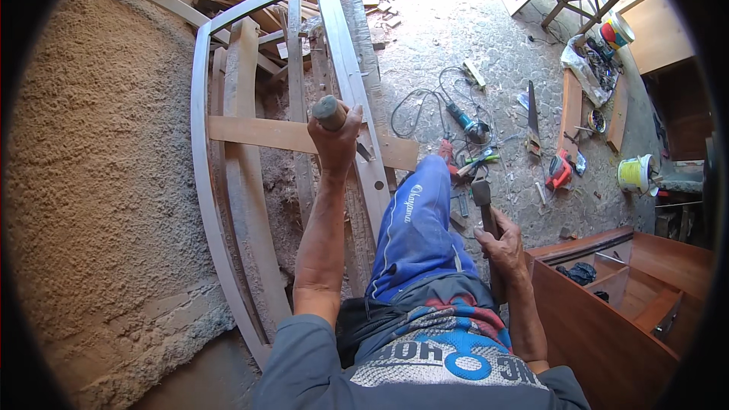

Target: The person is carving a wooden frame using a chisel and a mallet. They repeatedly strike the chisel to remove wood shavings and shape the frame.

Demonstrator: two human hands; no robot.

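Observation:
My left hand is closed around a chisel. Its thick handle end sticks up above the fist. The dark blade comes out below, by a pale wooden frame with a curved top; whether the tip touches the wood I cannot tell. Across the frame lies a flat light-brown board, partly hidden behind my left hand. My right hand grips the handle of a hammer beside my right thigh. The hammer's dark head points up, apart from the chisel. A dark hole shows in the frame's right side piece.
Rough planks lie beneath the frame, next to a sandy wall. On the floor at right are a corded grinder, a handsaw, a red power tool and a paint bucket. A brown wooden cabinet stands near my right arm.

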